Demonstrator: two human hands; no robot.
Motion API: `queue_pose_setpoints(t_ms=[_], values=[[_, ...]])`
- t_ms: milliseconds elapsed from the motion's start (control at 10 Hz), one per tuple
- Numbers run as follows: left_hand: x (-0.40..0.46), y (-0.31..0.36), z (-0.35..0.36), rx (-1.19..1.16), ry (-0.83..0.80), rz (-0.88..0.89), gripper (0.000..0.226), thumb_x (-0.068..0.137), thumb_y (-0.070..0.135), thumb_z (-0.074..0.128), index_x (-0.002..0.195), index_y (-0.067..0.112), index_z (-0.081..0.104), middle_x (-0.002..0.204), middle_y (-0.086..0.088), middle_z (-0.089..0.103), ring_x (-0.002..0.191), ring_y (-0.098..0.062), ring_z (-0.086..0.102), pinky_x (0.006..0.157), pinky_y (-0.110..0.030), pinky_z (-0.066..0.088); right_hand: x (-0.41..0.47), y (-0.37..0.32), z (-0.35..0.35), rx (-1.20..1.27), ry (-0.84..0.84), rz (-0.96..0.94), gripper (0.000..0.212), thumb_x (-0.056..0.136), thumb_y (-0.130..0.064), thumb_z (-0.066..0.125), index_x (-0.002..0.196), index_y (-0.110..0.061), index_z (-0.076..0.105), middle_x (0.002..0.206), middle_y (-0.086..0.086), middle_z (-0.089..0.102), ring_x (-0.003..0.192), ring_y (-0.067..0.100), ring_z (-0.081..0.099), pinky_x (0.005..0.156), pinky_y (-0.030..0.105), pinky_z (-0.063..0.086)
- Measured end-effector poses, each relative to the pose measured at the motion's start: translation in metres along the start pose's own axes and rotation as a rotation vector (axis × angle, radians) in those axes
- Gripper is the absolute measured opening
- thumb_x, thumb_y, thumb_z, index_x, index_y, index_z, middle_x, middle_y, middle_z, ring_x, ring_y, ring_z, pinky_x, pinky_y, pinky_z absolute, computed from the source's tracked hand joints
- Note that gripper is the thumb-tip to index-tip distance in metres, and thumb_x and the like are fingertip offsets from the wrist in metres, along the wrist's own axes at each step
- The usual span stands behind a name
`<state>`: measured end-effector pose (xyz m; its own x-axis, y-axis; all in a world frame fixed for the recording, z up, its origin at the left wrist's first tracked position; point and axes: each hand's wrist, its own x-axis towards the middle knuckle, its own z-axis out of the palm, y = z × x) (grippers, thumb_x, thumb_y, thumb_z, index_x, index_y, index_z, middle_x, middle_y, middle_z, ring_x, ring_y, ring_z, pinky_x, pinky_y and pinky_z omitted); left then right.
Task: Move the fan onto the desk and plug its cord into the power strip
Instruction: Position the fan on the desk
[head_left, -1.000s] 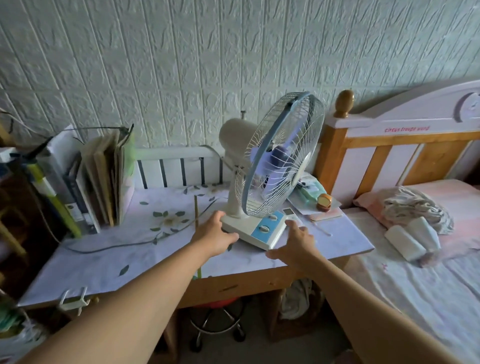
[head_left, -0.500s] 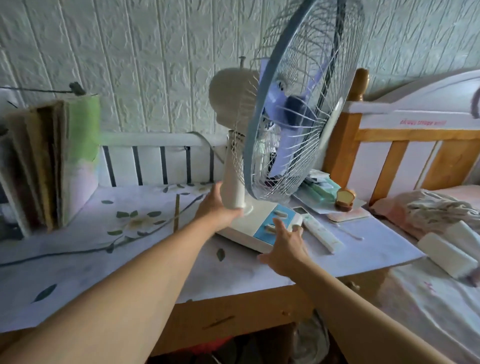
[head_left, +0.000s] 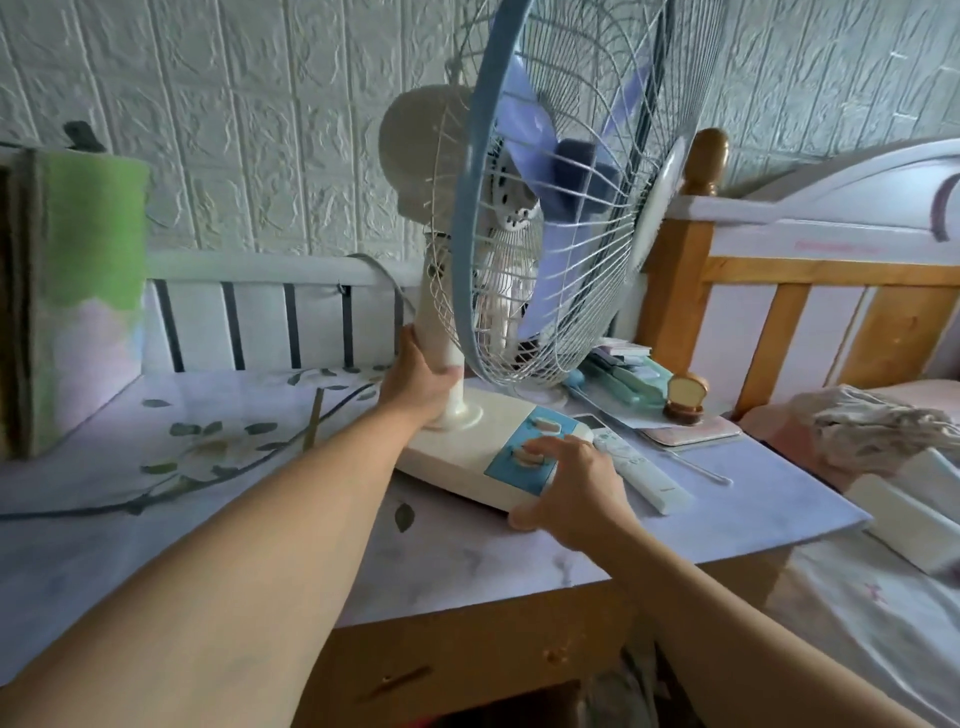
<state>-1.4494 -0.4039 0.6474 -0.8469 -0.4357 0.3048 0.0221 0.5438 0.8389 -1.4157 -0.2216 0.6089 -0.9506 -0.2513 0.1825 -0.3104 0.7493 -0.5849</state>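
A cream table fan with a blue-rimmed wire cage and purple blades stands on the desk, which has a flowered cover. My left hand is wrapped around the fan's neck just above the base. My right hand grips the front right corner of the base, fingers over the blue button panel. A dark cord trails across the desk to the left. A grey cord loops over the white rail behind the fan. No power strip is in view.
A white remote lies right of the fan base. Behind it are green boxes, a small brown ornament and a pink case. Upright books stand at the left. The wooden bed frame and bedding adjoin the desk's right side.
The view has moved closer to the fan. My left hand has risen from the base to close around the neck, and my right hand has come onto the base's front corner.
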Motion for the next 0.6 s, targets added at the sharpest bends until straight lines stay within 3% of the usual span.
queue_pose_setpoints(t_ms=[100,300,400,500,600], values=[[-0.004,0.0,0.002,0.02,0.055,-0.013,0.062,0.084,0.024,0.064,0.132,0.013,0.027,0.13,-0.016,0.056,0.113,-0.038,0.057,0.096,-0.05,0.048,0.002,0.003,-0.009,-0.01,-0.032,-0.001,0.072,0.053,-0.02,0.083,0.12,-0.033,0.06,0.12,-0.002,0.054,0.09,0.013,0.047,0.07,0.021,0.039],[-0.011,0.002,0.008,0.128,0.188,-0.054,0.062,0.084,0.028,0.064,0.132,0.013,0.029,0.129,-0.016,0.056,0.109,-0.039,0.058,0.085,-0.044,0.046,0.006,0.01,-0.02,0.0,-0.103,-0.008,0.071,0.054,-0.015,0.082,0.118,-0.036,0.059,0.102,-0.002,0.049,0.072,0.012,0.048,0.045,0.02,0.038],[-0.013,0.003,0.004,0.135,0.141,-0.067,0.064,0.084,0.029,0.064,0.134,0.014,0.028,0.132,-0.016,0.054,0.112,-0.039,0.056,0.089,-0.044,0.045,0.006,0.011,-0.018,0.004,-0.095,-0.039,0.075,0.054,-0.016,0.085,0.122,-0.031,0.058,0.119,0.002,0.052,0.089,0.013,0.044,0.066,0.023,0.041],[-0.017,0.003,-0.008,0.118,0.006,-0.116,0.077,0.082,0.03,0.067,0.141,0.016,0.02,0.138,-0.014,0.048,0.119,-0.037,0.052,0.098,-0.044,0.046,0.004,0.009,-0.019,-0.002,-0.142,-0.019,0.087,0.058,-0.027,0.085,0.135,-0.029,0.045,0.134,0.005,0.042,0.103,0.015,0.042,0.077,0.025,0.037],[-0.035,0.011,-0.022,0.171,-0.116,-0.163,0.093,0.076,0.033,0.071,0.146,0.021,0.012,0.145,-0.011,0.041,0.126,-0.032,0.047,0.104,-0.045,0.042,-0.006,0.0,-0.031,0.008,-0.165,0.078,0.101,0.062,-0.037,0.083,0.144,-0.027,0.025,0.143,0.01,0.032,0.127,0.027,0.038,0.097,0.037,0.04]])
